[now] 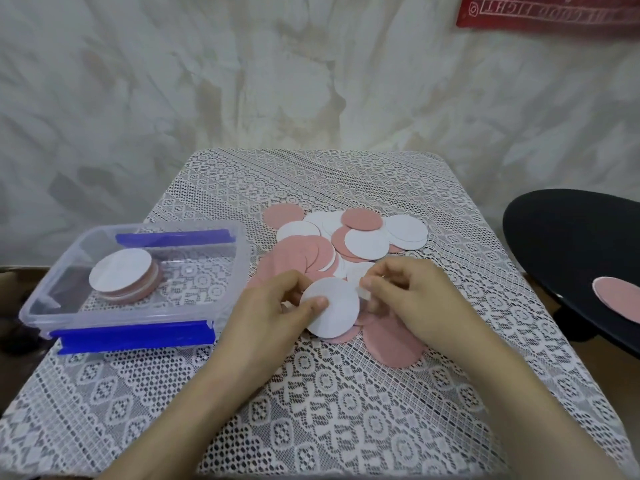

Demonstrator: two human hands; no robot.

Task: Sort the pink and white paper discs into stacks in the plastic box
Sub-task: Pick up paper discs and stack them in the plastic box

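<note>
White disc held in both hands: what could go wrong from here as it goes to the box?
1. The stack in the plastic box shows pink and white edges under its white top, so dropping the white disc there may keep colours mixed.
2. A pink disc lies just beneath the disc pinched by the left hand and right hand; it might get dragged along.
3. The loose pile lies right behind the hands and could be scattered.

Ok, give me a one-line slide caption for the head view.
Left hand holds a white disc, right hand at its edge, over the pile; one stack sits in the box.
</note>
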